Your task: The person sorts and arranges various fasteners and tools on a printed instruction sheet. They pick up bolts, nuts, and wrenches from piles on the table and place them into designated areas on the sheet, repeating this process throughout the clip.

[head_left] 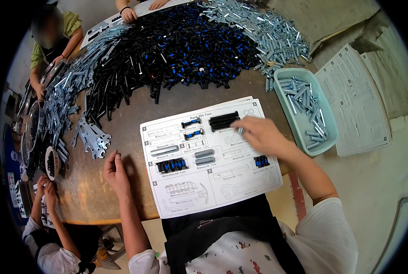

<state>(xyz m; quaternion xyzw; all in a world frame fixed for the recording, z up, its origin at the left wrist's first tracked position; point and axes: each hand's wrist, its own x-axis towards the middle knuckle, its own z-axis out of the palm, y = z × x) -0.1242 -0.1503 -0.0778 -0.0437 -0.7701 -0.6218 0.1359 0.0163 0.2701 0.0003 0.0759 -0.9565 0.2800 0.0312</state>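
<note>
A printed sheet [181, 209] with line drawings lies before me at the table's front edge. My right hand [262, 137], slightly blurred, is over its right side, fingers closed on a small silvery metal sleeve [240, 130], mostly hidden. Just left of those fingers lie long black bolts [223, 121]. Two black bolts with blue bands [193, 128] sit further left. Metal sleeves [204, 157] rest mid-sheet, with short black bolts [172, 165] at left and more small bolts [261, 161] at right. Left of the sheet, my left hand [116, 172] rests with fingers together, seemingly holding nothing.
Black bolts [135, 68] and silver sleeves [277, 36] form a large heap across the far table. Flat wrenches [93, 139] lie at left. A pale green bin [332, 132] of sleeves and stacked sheets [359, 96] are at right. Other people's hands [51, 187] work left and far.
</note>
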